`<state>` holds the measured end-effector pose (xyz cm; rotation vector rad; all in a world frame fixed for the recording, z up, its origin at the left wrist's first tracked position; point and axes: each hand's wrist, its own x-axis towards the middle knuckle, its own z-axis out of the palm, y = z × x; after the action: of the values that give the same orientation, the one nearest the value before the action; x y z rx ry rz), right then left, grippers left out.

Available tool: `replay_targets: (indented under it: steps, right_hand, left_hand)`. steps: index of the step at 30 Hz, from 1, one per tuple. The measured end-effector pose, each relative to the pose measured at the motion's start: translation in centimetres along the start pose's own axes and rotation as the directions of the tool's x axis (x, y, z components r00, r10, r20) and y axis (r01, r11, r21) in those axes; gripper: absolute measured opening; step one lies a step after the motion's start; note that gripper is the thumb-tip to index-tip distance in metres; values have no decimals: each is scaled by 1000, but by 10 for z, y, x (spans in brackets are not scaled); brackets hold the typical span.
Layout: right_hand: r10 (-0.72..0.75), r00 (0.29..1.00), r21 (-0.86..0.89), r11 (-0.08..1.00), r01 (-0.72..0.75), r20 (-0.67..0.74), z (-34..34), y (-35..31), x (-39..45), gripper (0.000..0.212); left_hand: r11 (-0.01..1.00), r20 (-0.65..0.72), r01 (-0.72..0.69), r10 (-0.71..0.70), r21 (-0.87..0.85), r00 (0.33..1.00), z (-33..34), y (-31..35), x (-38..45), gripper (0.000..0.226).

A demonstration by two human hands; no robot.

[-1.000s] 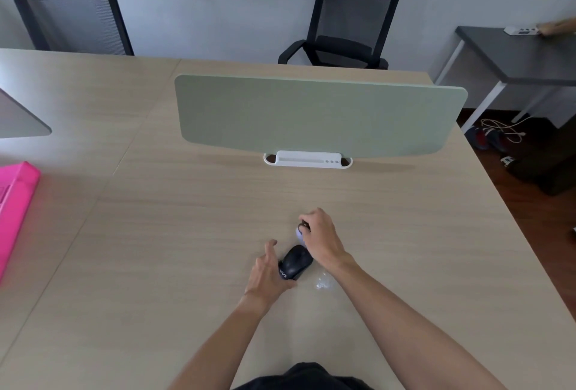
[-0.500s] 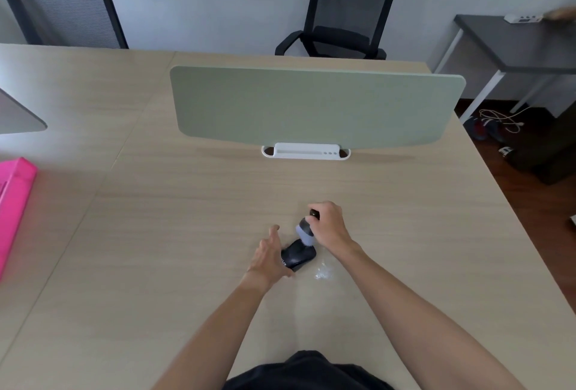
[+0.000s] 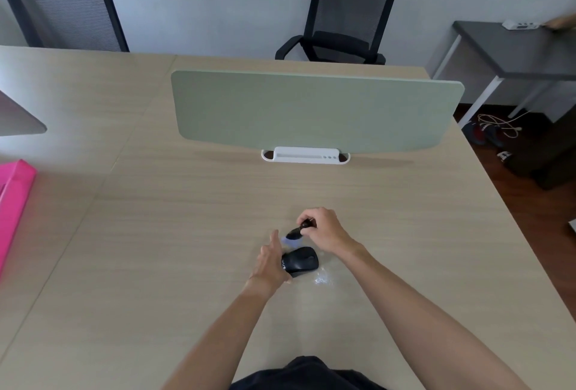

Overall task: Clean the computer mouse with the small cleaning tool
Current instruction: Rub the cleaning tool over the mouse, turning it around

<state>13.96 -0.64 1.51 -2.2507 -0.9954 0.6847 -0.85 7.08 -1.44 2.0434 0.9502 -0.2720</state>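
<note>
A black computer mouse (image 3: 301, 260) lies on the wooden desk (image 3: 193, 233) in front of me. My left hand (image 3: 270, 265) rests against the mouse's left side, thumb under its near edge and fingers stretched forward. My right hand (image 3: 324, 230) is just beyond the mouse, fingers closed on the dark handle of a small cleaning brush (image 3: 296, 233). The brush's pale blue bristle end points left and down, blurred, hanging just past the mouse's far edge next to my left fingers.
A crumpled clear plastic wrapper (image 3: 322, 279) lies right of the mouse. A green divider panel (image 3: 314, 109) on a white base (image 3: 305, 156) stands further back. A pink box (image 3: 14, 202) sits at the left edge. Two black chairs and a dark side table (image 3: 514, 46) stand beyond.
My right hand has lifted off the mouse and moved away from me, raising the brush and swinging its bristle end leftward. My left hand has stayed at the mouse's side.
</note>
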Motion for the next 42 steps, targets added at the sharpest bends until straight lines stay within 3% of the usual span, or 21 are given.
replay_targets:
  steps: [2, 5, 8, 11, 13, 16, 20, 24, 28, 31, 34, 37, 42]
  right_hand:
    - [1, 999, 28, 1000, -2, 47, 5, 3, -6, 19]
    - [37, 997, -70, 997, -32, 71, 3, 15, -8, 21]
    - [101, 995, -135, 986, -101, -5, -7, 20, -6, 26]
    - [51, 992, -3, 999, -52, -116, -9, 7, -12, 24]
    - [23, 994, 64, 998, -16, -106, -3, 1, -20, 25]
    - [63, 997, 1, 998, -63, -35, 9, 10, -36, 25]
    - [146, 984, -118, 980, -157, -100, 6, 22, -48, 17]
    - [109, 980, -82, 989, -124, -167, 0, 15, -48, 32]
    - [60, 998, -146, 987, -63, -24, 3, 13, -53, 46]
    - [120, 992, -162, 981, -112, 43, -2, 14, -56, 25]
    - [124, 992, -98, 987, -124, -6, -8, 14, -53, 22]
    - [110, 987, -18, 993, -113, -118, -2, 15, -52, 37]
    - [160, 987, -55, 985, -161, -26, 6, 20, -57, 42]
  left_hand:
    - [999, -13, 13, -14, -33, 1000, -1, 1, -1, 114]
    - [999, -13, 36, -36, -38, 999, 0, 4, -4, 118]
    - [998, -25, 47, -48, -29, 999, 3, 4, -6, 115]
    - [999, -35, 40, -40, -17, 999, 4, 3, -7, 110]
    - [999, -39, 38, -38, -9, 999, 4, 4, -7, 105]
    - [999, -90, 46, -47, -15, 995, 6, 6, -10, 94]
    - [999, -135, 37, -35, 12, 990, 9, 7, -14, 74]
    - [999, -148, 38, -34, 24, 988, 11, 6, -13, 64]
    - [998, -161, 42, -34, 45, 986, 12, 6, -12, 51]
    - [998, -182, 49, -42, 29, 982, 15, 4, -11, 42]
    - [998, -183, 55, -57, -12, 982, 17, 0, -10, 42]
    - [999, -182, 53, -54, -9, 982, 17, -1, -10, 42]
    - [998, -194, 51, -44, 32, 980, 17, 1, -8, 38]
